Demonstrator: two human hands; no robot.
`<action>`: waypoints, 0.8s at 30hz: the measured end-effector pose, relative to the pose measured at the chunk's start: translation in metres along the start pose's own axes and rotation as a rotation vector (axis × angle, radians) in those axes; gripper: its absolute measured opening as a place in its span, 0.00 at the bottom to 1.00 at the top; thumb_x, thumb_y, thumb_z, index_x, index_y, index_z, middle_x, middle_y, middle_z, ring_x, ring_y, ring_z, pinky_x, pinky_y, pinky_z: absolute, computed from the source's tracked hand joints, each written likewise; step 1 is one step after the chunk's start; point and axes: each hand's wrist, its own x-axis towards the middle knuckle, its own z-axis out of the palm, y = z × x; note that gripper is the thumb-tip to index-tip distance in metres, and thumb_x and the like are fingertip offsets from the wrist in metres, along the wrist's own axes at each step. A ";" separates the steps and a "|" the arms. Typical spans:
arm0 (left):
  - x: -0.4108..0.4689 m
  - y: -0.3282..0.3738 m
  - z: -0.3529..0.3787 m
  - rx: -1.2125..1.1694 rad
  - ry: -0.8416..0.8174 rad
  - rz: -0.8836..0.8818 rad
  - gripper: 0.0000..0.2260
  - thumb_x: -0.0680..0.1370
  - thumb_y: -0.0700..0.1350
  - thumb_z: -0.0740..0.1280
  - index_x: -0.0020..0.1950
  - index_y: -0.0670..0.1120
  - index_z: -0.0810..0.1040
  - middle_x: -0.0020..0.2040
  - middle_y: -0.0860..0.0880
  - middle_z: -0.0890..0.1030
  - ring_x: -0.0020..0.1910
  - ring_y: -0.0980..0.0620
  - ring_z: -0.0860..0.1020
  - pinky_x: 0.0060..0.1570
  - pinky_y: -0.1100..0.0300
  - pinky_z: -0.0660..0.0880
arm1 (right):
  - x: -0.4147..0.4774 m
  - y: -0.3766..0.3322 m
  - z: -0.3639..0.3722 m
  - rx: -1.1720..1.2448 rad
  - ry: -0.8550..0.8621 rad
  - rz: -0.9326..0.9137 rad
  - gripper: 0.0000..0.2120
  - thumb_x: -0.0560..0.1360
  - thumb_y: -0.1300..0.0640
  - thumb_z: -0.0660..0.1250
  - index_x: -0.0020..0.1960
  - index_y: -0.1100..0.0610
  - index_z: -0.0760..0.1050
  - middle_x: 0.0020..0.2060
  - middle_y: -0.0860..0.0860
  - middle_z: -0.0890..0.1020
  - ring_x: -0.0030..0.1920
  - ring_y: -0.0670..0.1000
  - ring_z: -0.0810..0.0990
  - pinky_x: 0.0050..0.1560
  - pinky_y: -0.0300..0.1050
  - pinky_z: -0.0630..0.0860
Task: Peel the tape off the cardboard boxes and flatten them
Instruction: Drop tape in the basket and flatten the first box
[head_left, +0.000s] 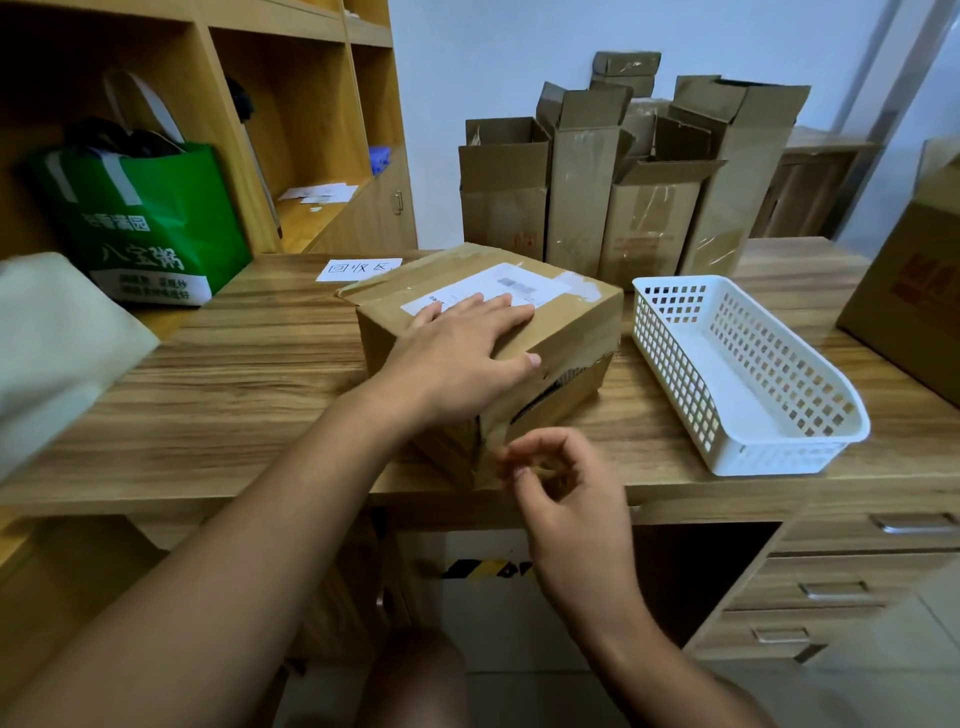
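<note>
A brown cardboard box with a white shipping label and clear tape stands on the wooden desk, near its front edge. My left hand lies flat on the box top, fingers straight, thumb over the near edge. My right hand is at the box's near bottom corner, fingers curled, thumb and forefinger pinching at the tape that runs down that corner. The box's right side shows a torn, partly open flap.
A white perforated plastic basket sits right of the box. Several open, upright cardboard boxes stand at the back. A large box is at the far right, a green bag on the left shelf, a paper label behind.
</note>
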 end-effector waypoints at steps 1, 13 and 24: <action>0.000 0.003 0.002 0.003 0.022 -0.014 0.26 0.80 0.62 0.59 0.78 0.61 0.61 0.80 0.58 0.58 0.79 0.56 0.53 0.78 0.49 0.47 | -0.006 -0.001 0.003 0.003 -0.035 0.002 0.15 0.76 0.71 0.67 0.47 0.50 0.79 0.42 0.46 0.85 0.45 0.45 0.84 0.47 0.36 0.79; -0.006 -0.001 -0.019 -0.172 -0.124 -0.019 0.29 0.73 0.72 0.61 0.71 0.61 0.67 0.72 0.55 0.69 0.70 0.50 0.66 0.68 0.49 0.66 | 0.023 0.007 -0.018 -0.295 -0.001 -0.038 0.21 0.72 0.57 0.77 0.60 0.46 0.74 0.39 0.47 0.74 0.41 0.46 0.76 0.43 0.34 0.72; -0.010 -0.029 -0.023 -0.165 -0.300 0.114 0.37 0.65 0.74 0.65 0.72 0.77 0.56 0.80 0.65 0.51 0.80 0.56 0.48 0.78 0.44 0.50 | 0.029 0.007 -0.033 -0.406 0.037 -0.111 0.05 0.77 0.59 0.73 0.48 0.49 0.81 0.46 0.43 0.76 0.47 0.38 0.77 0.45 0.27 0.72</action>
